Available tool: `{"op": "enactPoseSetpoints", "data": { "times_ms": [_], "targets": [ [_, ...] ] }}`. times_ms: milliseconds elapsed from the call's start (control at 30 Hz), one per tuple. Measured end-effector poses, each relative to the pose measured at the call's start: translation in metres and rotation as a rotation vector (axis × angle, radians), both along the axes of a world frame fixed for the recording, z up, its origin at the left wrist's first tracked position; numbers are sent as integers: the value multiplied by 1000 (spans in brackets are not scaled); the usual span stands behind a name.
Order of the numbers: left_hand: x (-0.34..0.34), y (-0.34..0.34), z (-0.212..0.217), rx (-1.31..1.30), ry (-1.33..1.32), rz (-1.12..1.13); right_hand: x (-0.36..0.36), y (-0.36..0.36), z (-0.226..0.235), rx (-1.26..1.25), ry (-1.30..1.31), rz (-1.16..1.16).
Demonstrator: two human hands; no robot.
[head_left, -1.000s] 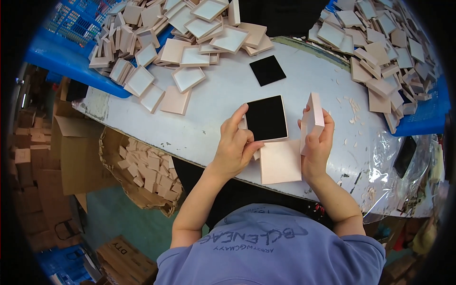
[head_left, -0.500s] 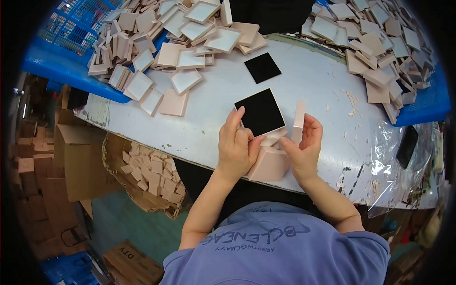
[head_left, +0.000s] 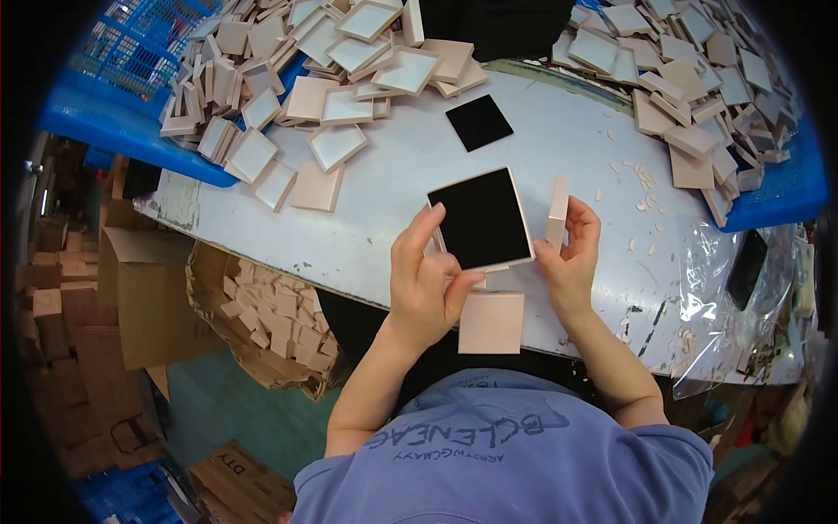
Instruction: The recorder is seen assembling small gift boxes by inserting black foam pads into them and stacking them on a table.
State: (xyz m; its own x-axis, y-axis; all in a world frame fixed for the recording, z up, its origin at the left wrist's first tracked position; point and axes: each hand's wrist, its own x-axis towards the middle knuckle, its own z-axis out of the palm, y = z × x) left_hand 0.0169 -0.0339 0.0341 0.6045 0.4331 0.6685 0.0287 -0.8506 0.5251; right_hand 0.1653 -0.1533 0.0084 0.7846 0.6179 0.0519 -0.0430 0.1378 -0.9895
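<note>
My left hand point(head_left: 423, 279) grips a shallow pink box base point(head_left: 530, 234) with a black square pad point(head_left: 482, 218) filling its inside. The thumb is at its near edge, a fingertip at its left side. My right hand point(head_left: 569, 262) pinches a pink box lid point(head_left: 558, 210), seen edge-on and apart from the base. Below the base, at the table's front edge, lies another pink square box piece point(head_left: 491, 325). A loose black square pad point(head_left: 479, 123) rests on the table beyond my hands.
Pink box parts with white insides are heaped at the back left point(head_left: 340, 105) and in a blue crate point(head_left: 779, 194) at right. A carton of pink boxes point(head_left: 284, 319) stands below the table's left edge. A clear plastic bag point(head_left: 711, 306) lies at right, with pink scraps point(head_left: 644, 179) nearby.
The black-padded base has turned slightly and come nearer my body. My right hand has shifted right with the lid. The box piece at the table's edge now lies squarer and lower.
</note>
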Motion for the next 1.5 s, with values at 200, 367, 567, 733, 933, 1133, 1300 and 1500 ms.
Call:
{"op": "enactPoseSetpoints", "data": {
  "times_ms": [200, 367, 567, 733, 933, 1133, 1300, 1500],
  "targets": [
    [-1, 2, 0, -91, 277, -80, 35, 8, 16, 76, -402, 169],
    [-2, 17, -14, -143, 199, -185, 58, 34, 56, -167, -905, 607],
    [0, 23, -23, -87, 105, -158, 47, 61, 61, -183, -1111, 887],
    [-2, 23, -7, -105, 310, -122, 42, 55, 60, -156, -1225, 923],
    [-1, 25, -6, -66, 358, -136, 40, 53, 58, -181, -1329, 865],
    [1, 23, -9, -153, 279, -164, 41, 55, 60, -207, -1306, 888],
    [1, 22, -9, -119, 260, -129, 38, 54, 57, -221, -1304, 889],
    [1, 15, -7, -154, 260, -157, 39, 50, 58, -227, -1339, 914]
  ]
}}
